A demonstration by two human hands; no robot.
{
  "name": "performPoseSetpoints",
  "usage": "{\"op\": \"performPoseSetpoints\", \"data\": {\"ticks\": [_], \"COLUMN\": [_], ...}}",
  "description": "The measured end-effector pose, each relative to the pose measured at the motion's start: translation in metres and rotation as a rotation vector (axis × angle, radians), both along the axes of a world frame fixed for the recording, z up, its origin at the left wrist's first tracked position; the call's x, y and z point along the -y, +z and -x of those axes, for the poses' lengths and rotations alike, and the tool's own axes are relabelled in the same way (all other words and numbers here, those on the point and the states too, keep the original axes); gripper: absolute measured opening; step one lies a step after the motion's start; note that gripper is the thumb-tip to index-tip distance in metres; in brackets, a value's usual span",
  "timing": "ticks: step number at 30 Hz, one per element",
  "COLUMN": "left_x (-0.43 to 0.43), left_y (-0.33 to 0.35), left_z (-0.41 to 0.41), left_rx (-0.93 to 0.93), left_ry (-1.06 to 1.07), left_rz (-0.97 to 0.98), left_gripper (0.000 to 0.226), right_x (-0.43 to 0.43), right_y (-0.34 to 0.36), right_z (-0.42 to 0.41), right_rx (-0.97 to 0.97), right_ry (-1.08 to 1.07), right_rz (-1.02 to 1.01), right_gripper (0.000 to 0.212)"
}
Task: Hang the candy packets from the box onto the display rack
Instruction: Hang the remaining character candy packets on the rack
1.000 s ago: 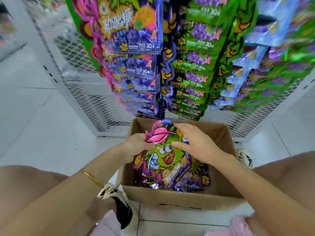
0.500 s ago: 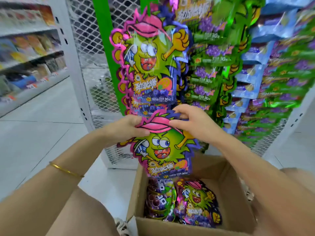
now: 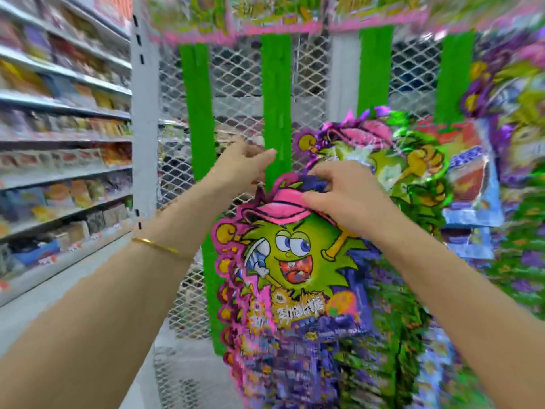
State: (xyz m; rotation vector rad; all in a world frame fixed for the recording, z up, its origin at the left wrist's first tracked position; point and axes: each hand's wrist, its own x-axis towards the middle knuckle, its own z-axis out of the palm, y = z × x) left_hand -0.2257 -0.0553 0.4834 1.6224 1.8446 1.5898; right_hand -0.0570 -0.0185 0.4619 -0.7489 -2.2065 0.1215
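Several stocked store shelves (image 3: 65,160) fill the left of the frame. Centre-left, the left hand (image 3: 244,168) stretches loose, empty fingers toward a green strip (image 3: 275,107) on the mesh display rack (image 3: 236,84). At centre hangs the candy packet (image 3: 295,261), its top pinched by the right hand (image 3: 351,202). Hung packets (image 3: 413,160) crowd the right.

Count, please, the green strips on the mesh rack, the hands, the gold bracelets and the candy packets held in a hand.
green strips: 4
hands: 2, the left hand and the right hand
gold bracelet: 1
held candy packet: 1
Total: 8
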Motion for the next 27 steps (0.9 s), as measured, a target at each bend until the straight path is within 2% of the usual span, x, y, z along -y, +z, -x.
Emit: {"op": "performPoseSetpoints", "data": {"ticks": [3,5,9,11,16,23,27], "left_x": [-0.010,-0.011,-0.014,-0.015,-0.015,-0.015,-0.008], "left_y": [0.006,0.008,0.010,0.010,0.008,0.003,-0.004], "left_z": [0.002,0.003,0.003,0.004,0.002,0.000,0.003], "left_rx": [-0.107,-0.055,0.150,0.179,0.190,0.219,0.144], "left_ry": [0.108,0.135,0.106,0.125,0.159,0.133,0.089], "left_rz": [0.020,0.035,0.084,0.079,0.059,0.017,-0.020], "left_gripper": [0.034,0.036,0.046,0.050,0.047,0.038,0.029], "right_x": [-0.011,-0.014,-0.017,-0.019,-0.021,-0.028,-0.029], "right_y": [0.015,0.020,0.018,0.016,0.013,0.004,-0.007], "right_z": [0.017,0.025,0.038,0.042,0.044,0.042,0.040], "right_rx": [-0.017,-0.021,-0.034,-0.044,-0.039,-0.020,0.026], "right_ry": [-0.097,-0.157,-0.259,-0.277,-0.262,-0.260,-0.250], "right_rz": [-0.074,-0.124,-0.215,-0.240,-0.283,-0.222,-0.181], "right_gripper": [0.024,0.021,0.026,0.027,0.020,0.028,0.029]}}
